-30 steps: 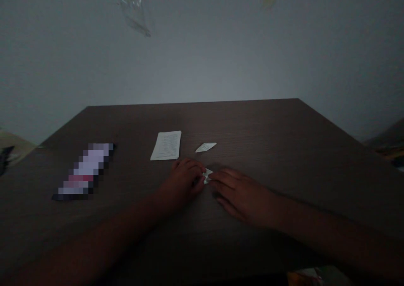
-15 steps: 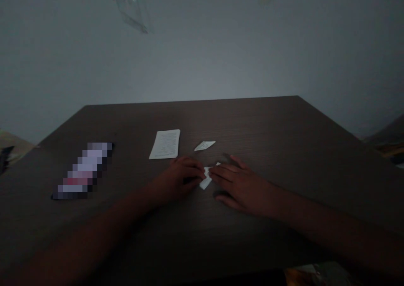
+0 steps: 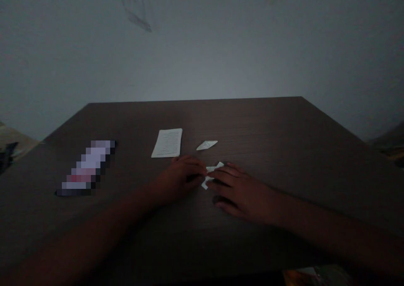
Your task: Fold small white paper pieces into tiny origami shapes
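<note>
A small folded piece of white paper (image 3: 205,184) lies on the table between my hands, mostly covered by fingers. My left hand (image 3: 186,174) is closed at its left side, fingertips and thumb together on the paper's edge. From the right, my right hand (image 3: 238,189) rests over it with fingers stretched and spread, the fingertips pressing on the paper. Just beyond them sits a second folded paper (image 3: 207,145), diamond-shaped with print on it. A stack of printed paper sheets (image 3: 168,143) is a little past my left hand.
On the left of the dark wooden table (image 3: 252,130) lies a phone (image 3: 88,166), its screen blurred out. A pale wall (image 3: 202,46) stands behind the table's far edge. A clear plastic bag (image 3: 136,8) hangs on the wall.
My right hand's fingers have spread a little more and slid slightly over the paper, baring its upper corner. The whole view has shifted slightly.
</note>
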`<state>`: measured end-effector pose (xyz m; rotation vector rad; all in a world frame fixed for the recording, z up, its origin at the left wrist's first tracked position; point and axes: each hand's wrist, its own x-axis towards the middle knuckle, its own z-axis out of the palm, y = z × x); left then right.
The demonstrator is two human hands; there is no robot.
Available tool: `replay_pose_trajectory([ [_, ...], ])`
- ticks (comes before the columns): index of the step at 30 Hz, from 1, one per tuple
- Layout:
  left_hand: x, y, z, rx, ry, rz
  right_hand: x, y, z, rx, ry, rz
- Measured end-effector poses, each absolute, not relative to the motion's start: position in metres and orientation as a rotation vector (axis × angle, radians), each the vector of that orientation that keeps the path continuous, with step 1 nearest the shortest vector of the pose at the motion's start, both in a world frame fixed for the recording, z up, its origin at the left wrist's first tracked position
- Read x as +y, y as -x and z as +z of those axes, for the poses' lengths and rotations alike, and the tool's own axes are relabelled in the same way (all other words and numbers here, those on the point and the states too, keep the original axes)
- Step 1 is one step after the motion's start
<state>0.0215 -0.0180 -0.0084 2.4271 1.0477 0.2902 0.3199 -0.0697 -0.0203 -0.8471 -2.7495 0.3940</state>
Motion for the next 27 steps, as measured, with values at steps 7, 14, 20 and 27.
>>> replay_pose_trajectory([
  [7,-0.0186,-0.0211,-0.0085,1.042,-2.440,0.303,-0.0671,-0.3236,-0.0199,-2.728,0.853,0.510],
  [14,-0.0210,-0.0216,-0.0021,1.022,-2.426,0.300,-0.0680,-0.3225,-0.0145,-2.779,0.882,0.416],
  [20,-0.0229,-0.0222,-0.0027,1.033,-2.444,0.307,-0.0679,-0.3227,-0.0137,-2.852,0.873,0.327],
  [27,-0.0241,-0.0215,-0.0005,1.035,-2.433,0.299,-0.0696,-0.3225,-0.0119,-2.834,0.871,0.306],
])
